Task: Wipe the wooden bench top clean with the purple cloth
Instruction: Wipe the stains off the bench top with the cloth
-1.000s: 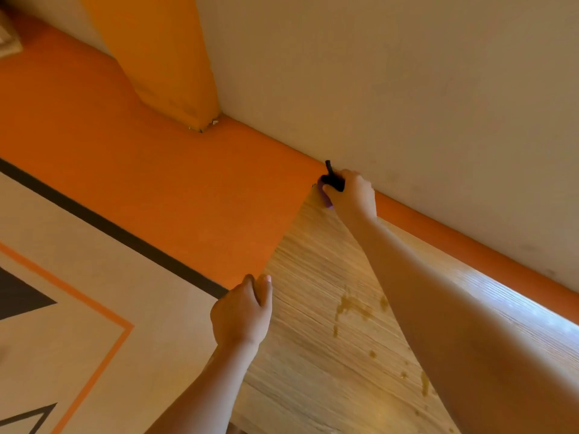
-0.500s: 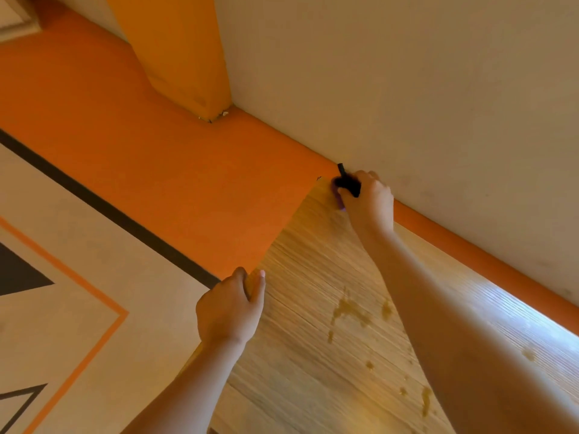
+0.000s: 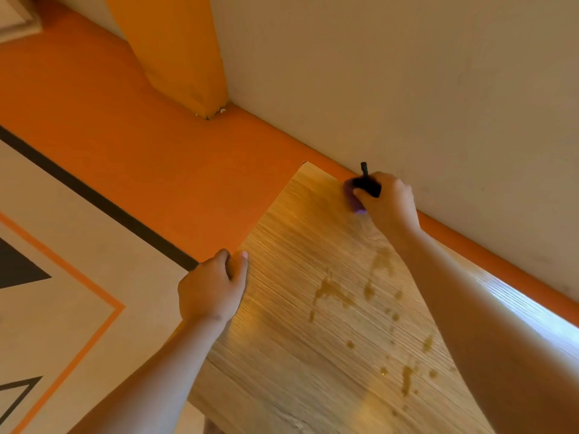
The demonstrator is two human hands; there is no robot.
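Right hand is gripping the purple cloth plus a small black object, type unclear, and is pressing the cloth onto the wooden bench top near its far corner, just beside the wall. Left hand is clamping the bench's left edge, thumb lying on top. Hands are sitting well apart. Brown stains are showing on the wood nearer the camera than the cloth.

Orange floor, edged by a black stripe; past it, cream panel with a thin orange line and a dark triangle. Yellow pillar against a cream wall, orange skirting at its foot.
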